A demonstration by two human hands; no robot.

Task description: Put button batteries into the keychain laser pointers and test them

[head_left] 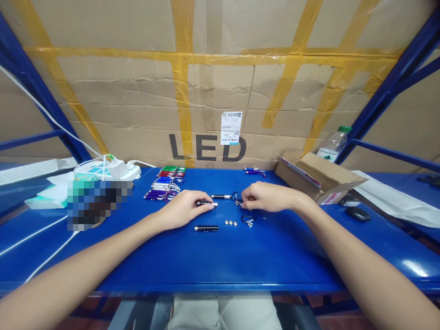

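Note:
My left hand (184, 208) is closed on a small black penlight (207, 203), its silvery end pointing right. Just beyond it lies another black penlight (222, 197) with a black carabiner clip (233, 195) at its right end. Close to that clip, my right hand (263, 197) pinches a small silvery end cap (239, 203), partly hidden by the fingers. Nearer to me are a black penlight body (206, 228) lying flat, three button cells (230, 223) in a row, and a loose black carabiner with a silvery cap (249, 220).
Several coloured penlights (167, 183) lie in rows at the back left, and blue ones (254, 171) at the back. An open cardboard box (316, 176), a bottle (333, 144) and a black mouse (358, 214) are right. A power strip (132, 172) with white cables is left.

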